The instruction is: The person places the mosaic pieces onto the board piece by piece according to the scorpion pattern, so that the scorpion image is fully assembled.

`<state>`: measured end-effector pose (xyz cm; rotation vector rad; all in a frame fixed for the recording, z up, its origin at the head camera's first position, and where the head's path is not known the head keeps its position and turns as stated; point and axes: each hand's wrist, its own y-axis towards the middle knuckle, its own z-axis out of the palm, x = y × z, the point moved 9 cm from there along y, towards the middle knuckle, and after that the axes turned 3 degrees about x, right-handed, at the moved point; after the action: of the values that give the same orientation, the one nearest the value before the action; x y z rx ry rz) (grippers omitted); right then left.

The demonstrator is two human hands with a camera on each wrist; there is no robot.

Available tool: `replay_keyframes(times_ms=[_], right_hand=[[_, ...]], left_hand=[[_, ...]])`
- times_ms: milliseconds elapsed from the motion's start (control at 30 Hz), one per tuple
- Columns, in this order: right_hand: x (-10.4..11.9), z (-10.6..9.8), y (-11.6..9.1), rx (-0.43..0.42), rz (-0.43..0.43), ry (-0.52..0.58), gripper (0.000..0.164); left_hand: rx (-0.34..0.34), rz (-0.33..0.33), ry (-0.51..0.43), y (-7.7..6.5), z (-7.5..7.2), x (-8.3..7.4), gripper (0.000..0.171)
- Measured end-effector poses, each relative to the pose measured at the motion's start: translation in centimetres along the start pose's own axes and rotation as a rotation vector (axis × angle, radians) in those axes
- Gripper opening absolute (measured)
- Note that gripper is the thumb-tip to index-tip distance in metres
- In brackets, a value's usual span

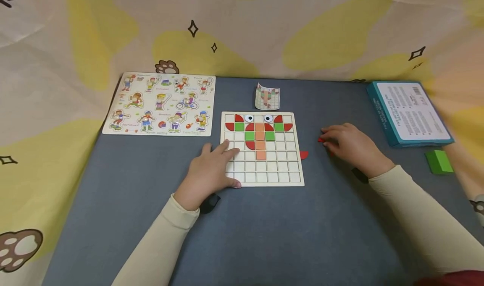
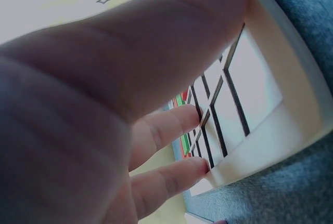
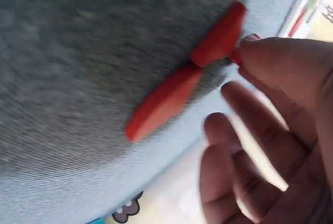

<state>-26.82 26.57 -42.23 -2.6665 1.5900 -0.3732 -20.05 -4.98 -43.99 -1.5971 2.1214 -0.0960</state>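
A white grid board [image 1: 281, 177] lies flat at the middle, its upper squares filled with red, green and orange tiles and two eye tiles. My left hand [image 1: 207, 172] rests on its left side with fingers spread, thumb at the near edge; in the left wrist view two fingertips [image 2: 196, 166] touch the grid. To the right of the board, my right hand [image 1: 349, 145] pinches a small red tile [image 1: 320, 140] between thumb and forefinger. Two more red tiles [image 3: 165, 102] lie on the cloth beside these fingers. One red quarter-round tile [image 1: 304, 155] lies against the board's right edge.
A curled pattern card [image 1: 267, 98] stands behind the board. At the back left lies a picture puzzle board [image 1: 151, 118] of sports figures. On the right are a teal box [image 1: 412, 111] and a green block [image 1: 438, 162]. A patterned cloth [image 1: 242, 30] hangs behind the table.
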Motion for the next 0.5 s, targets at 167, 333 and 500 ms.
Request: replay_keyframes(times_ms=[167,333,500], right_hand=[[0.8,-0.1,-0.5,-0.123,-0.126,-0.067,0.019],[1.7,-0.2,-0.8,-0.191,-0.247,-0.09,0.02],[2.2,-0.1,-0.9,-0.214,-0.272,-0.096,0.02]], left_hand=[[-0.003,0.0,-0.006,0.0,0.1,0.1,0.096],[-0.004,0.002,-0.013,0.1,0.1,0.1,0.096],[-0.005,0.003,-0.014,0.1,0.1,0.1,0.096]])
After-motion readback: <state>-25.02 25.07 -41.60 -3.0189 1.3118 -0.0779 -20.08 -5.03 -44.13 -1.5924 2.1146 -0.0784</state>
